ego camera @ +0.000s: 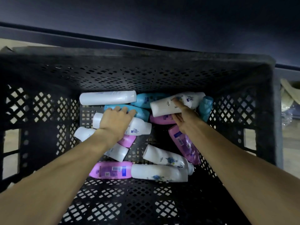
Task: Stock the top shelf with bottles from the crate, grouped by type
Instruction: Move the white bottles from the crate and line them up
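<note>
A deep black lattice crate (146, 73) holds several lying bottles in white, blue and pink. My left hand (116, 121) reaches down with fingers curled over a blue bottle (141, 113), above a white bottle (139, 127). My right hand (184, 117) grips a white bottle (165, 104) that lies tilted at the back right, thumb on top and fingers beneath. A plain white bottle (107, 98) lies at the back left. Pink bottles lie at the front left (110, 170) and the right (183, 143).
The crate's high walls surround both forearms. Two more white bottles (159, 172) lie at the front of the crate floor. Behind the crate runs a dark shelf edge (146, 41). Pale wrapping (287, 95) lies on the floor to the right of the crate.
</note>
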